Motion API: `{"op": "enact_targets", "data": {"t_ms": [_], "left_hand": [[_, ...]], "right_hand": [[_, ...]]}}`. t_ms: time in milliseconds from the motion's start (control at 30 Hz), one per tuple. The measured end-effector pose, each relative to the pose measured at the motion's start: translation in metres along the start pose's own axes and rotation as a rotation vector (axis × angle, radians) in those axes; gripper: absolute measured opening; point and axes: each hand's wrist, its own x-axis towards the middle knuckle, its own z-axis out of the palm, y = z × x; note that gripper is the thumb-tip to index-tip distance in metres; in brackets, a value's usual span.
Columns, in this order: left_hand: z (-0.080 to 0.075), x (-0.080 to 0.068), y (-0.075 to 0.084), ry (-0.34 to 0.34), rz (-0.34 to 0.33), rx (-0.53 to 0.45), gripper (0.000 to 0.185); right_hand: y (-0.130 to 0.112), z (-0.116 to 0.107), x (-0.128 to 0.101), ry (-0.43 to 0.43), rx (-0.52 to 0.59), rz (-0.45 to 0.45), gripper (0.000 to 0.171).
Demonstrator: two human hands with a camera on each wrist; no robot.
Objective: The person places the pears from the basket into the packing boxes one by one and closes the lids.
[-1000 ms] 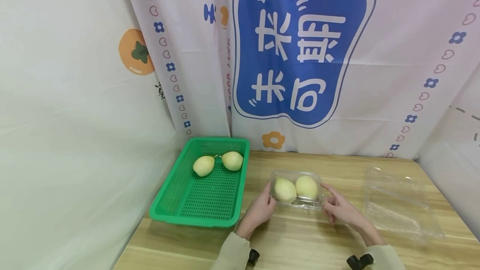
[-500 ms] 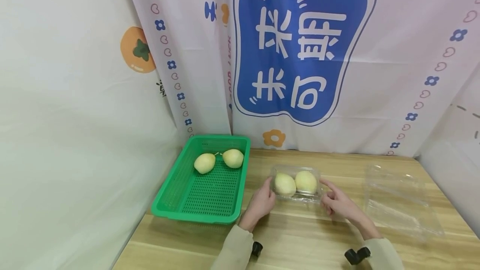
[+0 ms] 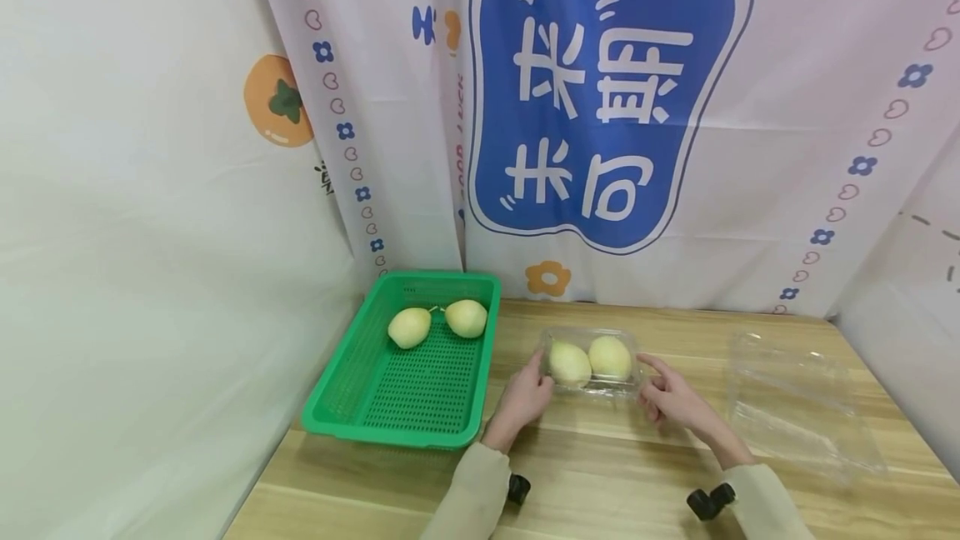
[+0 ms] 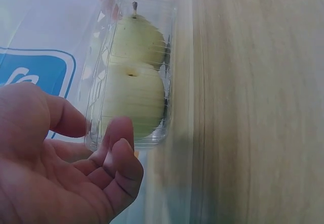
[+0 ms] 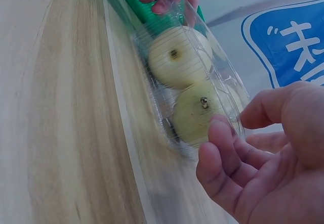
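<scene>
A clear plastic box (image 3: 591,386) holding two pale yellow pears stands on the table in front of me. One pear (image 3: 570,365) sits at its left, the other pear (image 3: 610,358) at its right. My left hand (image 3: 522,397) holds the left end of the box; in the left wrist view its thumb and curled fingers (image 4: 124,158) meet the near corner. At the opposite end, my right hand (image 3: 675,401) holds the box, index finger along its side and the other fingers (image 5: 220,168) curled. Reflections hide whether the lid is fully fastened.
On the left stands a green perforated basket (image 3: 397,438) with two more pears (image 3: 409,328) near its back. Another clear plastic container (image 3: 802,407) lies on the right side of the wooden table (image 3: 600,482). A printed cloth (image 3: 750,215) hangs behind.
Both hands and the box of pears have shifted slightly away from me. The right hand has edged a little left. The basket's pears and the other container stay put.
</scene>
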Motion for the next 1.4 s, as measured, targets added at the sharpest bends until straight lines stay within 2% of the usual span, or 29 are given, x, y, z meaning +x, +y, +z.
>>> {"op": "enact_targets", "data": {"t_ms": [200,433,733,967,1167,1400], "left_hand": [[0.002,0.004,0.001,-0.018,-0.032,-0.027,0.068],[0.008,0.009,0.002,-0.056,-0.113,-0.071,0.079],[0.010,0.019,0.002,-0.049,-0.118,-0.107,0.084],[0.010,0.025,0.002,-0.074,-0.157,-0.171,0.082],[0.010,0.031,0.004,-0.065,-0.141,-0.179,0.079],[0.010,0.038,0.003,-0.022,-0.087,-0.151,0.070]], "right_hand": [[0.002,0.000,0.005,0.027,0.013,0.030,0.065],[-0.001,0.000,0.008,0.044,0.045,0.035,0.066],[0.000,-0.004,0.017,0.051,0.019,0.003,0.062],[0.002,-0.004,0.024,0.087,0.018,0.030,0.060],[0.003,-0.003,0.030,0.120,0.016,0.034,0.059],[0.001,-0.004,0.038,0.142,0.019,0.040,0.051]]}}
